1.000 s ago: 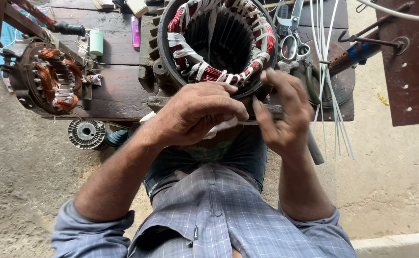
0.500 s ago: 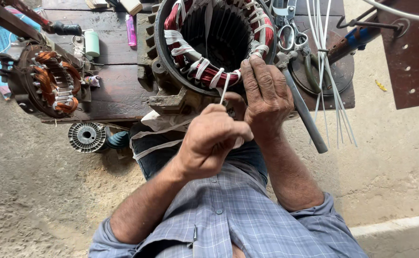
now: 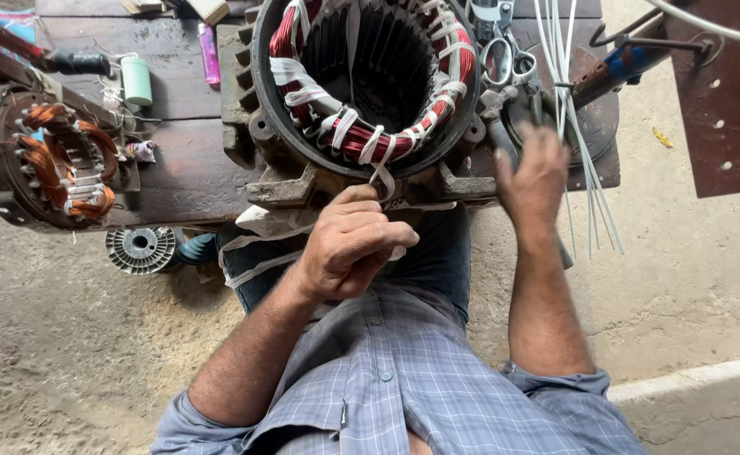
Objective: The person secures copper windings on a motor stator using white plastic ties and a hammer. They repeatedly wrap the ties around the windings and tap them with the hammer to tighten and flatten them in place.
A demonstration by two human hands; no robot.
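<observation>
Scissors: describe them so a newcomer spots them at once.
Start at the big round stator with red windings on the dark wooden bench. Just past its right rim lie the scissors, beyond the right hand. Only they have two oval finger loops.

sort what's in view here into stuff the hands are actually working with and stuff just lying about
In use:
- large motor stator with red windings
- white tying tape, pinched by the left hand
- right hand, blurred, by the scissors

Lying about:
- small stator with copper coils
- green spool
- pink lighter
- finned metal disc
</observation>
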